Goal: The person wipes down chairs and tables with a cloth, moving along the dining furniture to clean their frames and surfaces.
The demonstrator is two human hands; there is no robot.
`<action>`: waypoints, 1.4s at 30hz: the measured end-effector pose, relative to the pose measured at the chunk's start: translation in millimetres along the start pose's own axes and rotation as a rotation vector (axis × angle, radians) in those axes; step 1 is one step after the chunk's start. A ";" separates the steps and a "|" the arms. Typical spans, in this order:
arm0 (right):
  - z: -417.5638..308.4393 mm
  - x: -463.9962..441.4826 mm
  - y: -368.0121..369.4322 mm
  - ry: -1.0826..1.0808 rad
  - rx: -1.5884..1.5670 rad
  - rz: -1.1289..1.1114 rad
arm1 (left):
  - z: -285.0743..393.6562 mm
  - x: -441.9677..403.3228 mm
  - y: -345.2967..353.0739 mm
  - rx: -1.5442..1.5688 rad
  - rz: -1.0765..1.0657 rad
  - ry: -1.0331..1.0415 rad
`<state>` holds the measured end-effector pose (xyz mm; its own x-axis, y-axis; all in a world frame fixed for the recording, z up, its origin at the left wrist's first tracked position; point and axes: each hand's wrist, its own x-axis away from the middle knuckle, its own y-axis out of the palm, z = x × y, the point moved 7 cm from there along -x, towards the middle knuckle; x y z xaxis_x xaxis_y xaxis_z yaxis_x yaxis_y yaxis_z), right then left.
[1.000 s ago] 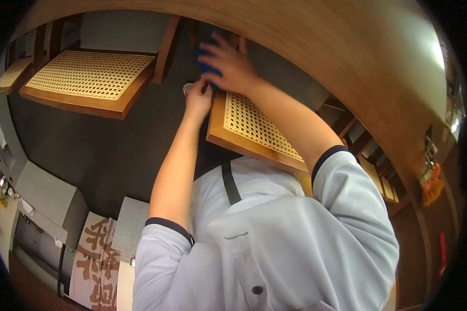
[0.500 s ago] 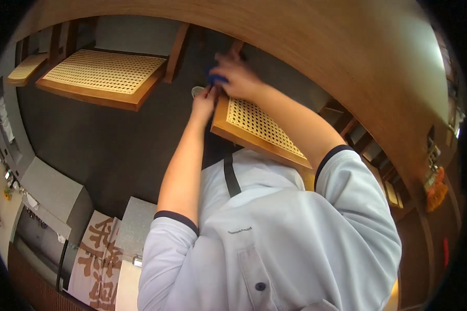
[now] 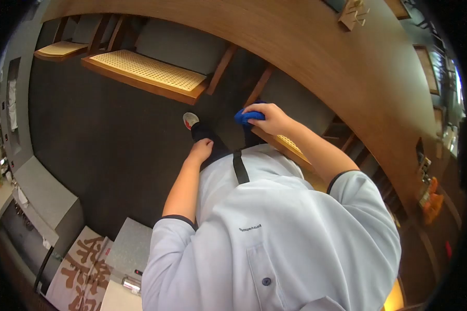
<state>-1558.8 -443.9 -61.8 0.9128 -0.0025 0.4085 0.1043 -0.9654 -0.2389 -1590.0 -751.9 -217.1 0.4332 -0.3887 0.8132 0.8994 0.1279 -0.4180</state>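
My right hand (image 3: 274, 120) is closed round a blue cloth (image 3: 249, 116), held above my leg beside the near woven seat (image 3: 289, 144). Lower and to the left, my left hand (image 3: 203, 148) has its fingers curled together over my dark trouser leg; what it holds, if anything, is too small to make out. A shoe (image 3: 191, 120) shows on the dark floor just beyond it. The near seat has a wooden edge and is partly hidden by my right forearm.
A long wooden counter (image 3: 316, 67) curves across the top and right. Another woven seat (image 3: 150, 71) stands at the upper left, with a smaller one (image 3: 62, 49) behind. Grey cabinets (image 3: 46, 192) and a cloth banner with brown characters (image 3: 80, 269) are at the lower left.
My hands have come apart and moved back toward my body, the right one with the blue cloth. The view has turned, and the near seat is now mostly covered.
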 end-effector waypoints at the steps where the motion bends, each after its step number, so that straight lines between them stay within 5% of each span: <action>1: -11.1 4.2 0.5 -0.013 0.019 0.027 | -20.5 -0.8 -2.9 -0.013 -0.005 -0.015; 6: -61.7 20.9 15.1 0.002 0.129 0.207 | -77.0 14.2 -46.1 -0.077 -0.011 0.006; 11: -74.0 -1.7 35.5 0.233 -0.430 0.531 | -100.9 7.7 -107.5 0.097 -0.084 0.029; 13: -71.9 -17.8 47.8 0.217 -0.721 0.665 | -86.2 12.1 -136.9 0.122 -0.105 0.121; 19: -26.0 -55.6 98.9 0.202 -0.849 1.013 | 5.7 36.6 -197.8 0.425 -0.278 0.417; 25: -4.0 -115.9 90.1 0.105 -0.303 1.126 | 105.6 55.5 -244.0 0.370 -0.108 0.565; 29: 44.7 -170.6 80.2 0.168 0.255 1.003 | 164.5 59.5 -265.4 -0.011 0.327 0.904; 34: 50.8 -186.2 67.5 0.194 0.351 0.965 | 194.3 23.5 -243.7 -0.406 0.519 0.996; 42: 60.2 -222.6 1.6 0.244 0.302 1.207 | 197.1 2.9 -231.4 -0.488 0.609 0.987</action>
<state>-1738.1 -429.2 -206.1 0.3970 -0.9156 -0.0646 -0.6253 -0.2182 -0.7492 -1785.4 -602.7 -38.2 0.3516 -0.9278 -0.1244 0.3630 0.2576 -0.8955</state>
